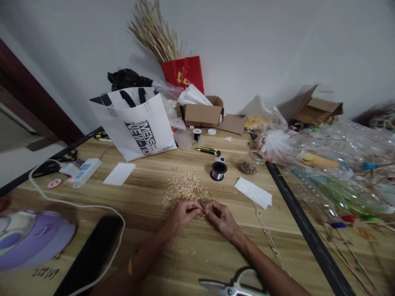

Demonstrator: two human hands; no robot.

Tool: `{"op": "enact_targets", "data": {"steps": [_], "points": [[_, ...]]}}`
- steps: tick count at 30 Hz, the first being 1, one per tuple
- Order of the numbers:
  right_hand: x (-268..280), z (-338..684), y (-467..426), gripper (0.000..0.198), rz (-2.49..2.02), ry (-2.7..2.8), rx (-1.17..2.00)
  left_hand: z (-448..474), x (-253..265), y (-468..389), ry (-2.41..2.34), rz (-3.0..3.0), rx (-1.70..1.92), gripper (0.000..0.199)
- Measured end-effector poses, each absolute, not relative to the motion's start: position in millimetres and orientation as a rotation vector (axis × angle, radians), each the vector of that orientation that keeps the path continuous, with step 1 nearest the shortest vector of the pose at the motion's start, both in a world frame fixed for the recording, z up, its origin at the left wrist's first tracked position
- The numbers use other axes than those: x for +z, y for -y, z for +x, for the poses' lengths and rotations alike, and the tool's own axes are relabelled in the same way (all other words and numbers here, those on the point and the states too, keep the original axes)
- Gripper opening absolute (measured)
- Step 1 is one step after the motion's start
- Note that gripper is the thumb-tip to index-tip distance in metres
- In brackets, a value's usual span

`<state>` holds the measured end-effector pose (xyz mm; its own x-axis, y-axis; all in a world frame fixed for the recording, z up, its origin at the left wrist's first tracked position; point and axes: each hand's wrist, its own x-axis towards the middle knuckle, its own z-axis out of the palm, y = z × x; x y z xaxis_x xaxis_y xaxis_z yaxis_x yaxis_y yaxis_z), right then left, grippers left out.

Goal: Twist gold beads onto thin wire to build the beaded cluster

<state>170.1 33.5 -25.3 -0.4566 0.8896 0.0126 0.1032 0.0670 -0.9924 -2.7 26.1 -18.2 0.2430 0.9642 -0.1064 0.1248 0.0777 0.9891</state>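
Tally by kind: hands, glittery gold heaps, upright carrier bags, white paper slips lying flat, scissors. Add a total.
Hands: 2 (left hand, right hand)
Glittery gold heap: 1
Carrier bags: 2 (white bag, red bag)
White paper slips: 2 (left slip, right slip)
Scissors: 1
Total: 8

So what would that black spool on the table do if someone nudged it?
The black spool stands on a flat end, so a gentle push would probably slide it. Knocked onto its side, it could well roll, since its rims are round. It is probably stiff, as its rims hold a clean shape.
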Motion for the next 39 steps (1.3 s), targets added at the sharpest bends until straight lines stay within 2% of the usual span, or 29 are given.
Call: {"op": "enact_targets", "data": {"steps": [11, 19, 27, 32, 39], "points": [[-27, 170, -34, 0.029, -1.015, 1.666, 1.411, 0, -21, -24, -1.203, 1.273, 0.972, 0.027], [-22, 169, -33, 0.029, -1.034, 1.669, 1.348, 5, -26, -22, -1.277, 1.543, 1.045, 0.007], [-21, 168, -32, 0.031, -1.038, 1.661, 1.339, 8, -23, -21, -1.408, 1.564, 1.040, 0.007], [-19, 168, -31, 0.028, -1.040, 1.681, 1.313, 11, -13, -16, -1.549, 1.780, 1.018, 0.016], [-23, 167, -30, 0.028, -1.029, 1.686, 1.298, 12, -9, -12, -1.595, 1.959, 0.971, 0.015]]}}
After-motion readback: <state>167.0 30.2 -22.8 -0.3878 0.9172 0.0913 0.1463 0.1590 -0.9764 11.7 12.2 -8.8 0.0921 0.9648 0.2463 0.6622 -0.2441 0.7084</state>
